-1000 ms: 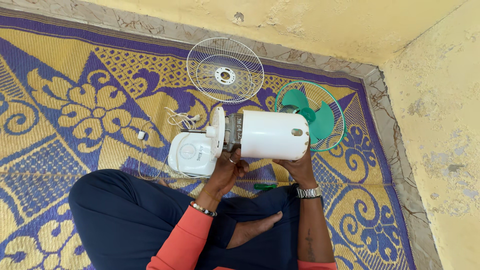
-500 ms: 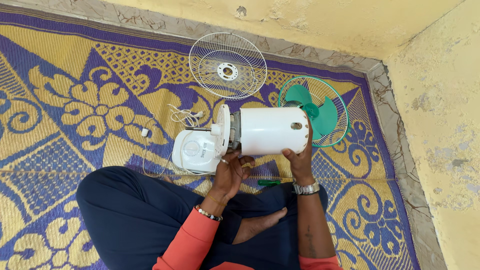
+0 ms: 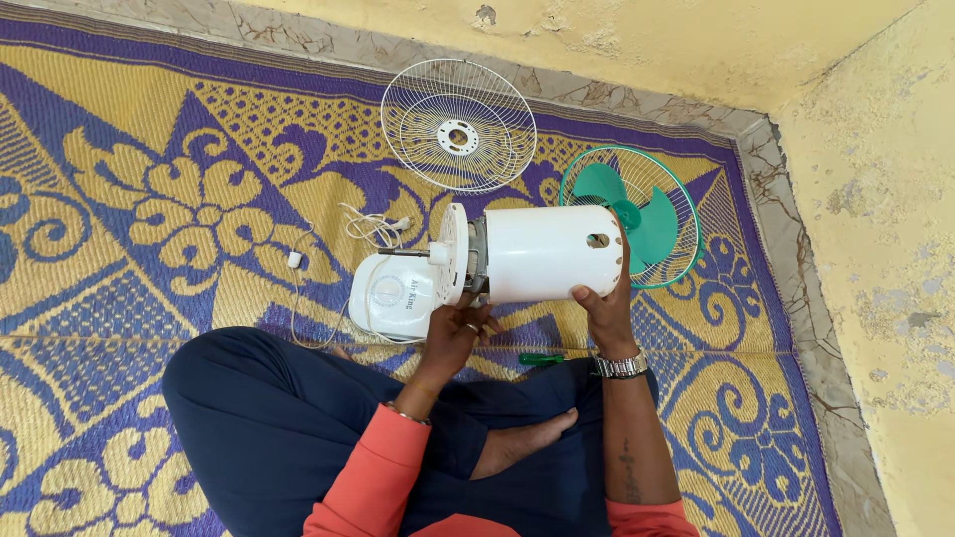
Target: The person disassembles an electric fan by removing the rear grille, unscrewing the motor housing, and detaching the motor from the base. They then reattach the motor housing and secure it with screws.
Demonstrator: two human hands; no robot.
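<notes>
The white cylindrical motor housing (image 3: 549,254) lay crosswise above the person's lap, its long axis running left to right, the left hand (image 3: 456,333) cupped under its shaft end and the right hand (image 3: 603,303) gripping the far end.

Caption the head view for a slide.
Seated cross-legged on a patterned mat, both hands, left hand and right hand, hold a white fan motor housing.

Motor housing (image 3: 552,254) held above mat (image 3: 149,199), fan base (image 3: 398,293) just left of it — wire guard (image 3: 458,124) behind, bladed guard (image 3: 637,214) right, screwdriver (image 3: 540,358) in front.
</notes>
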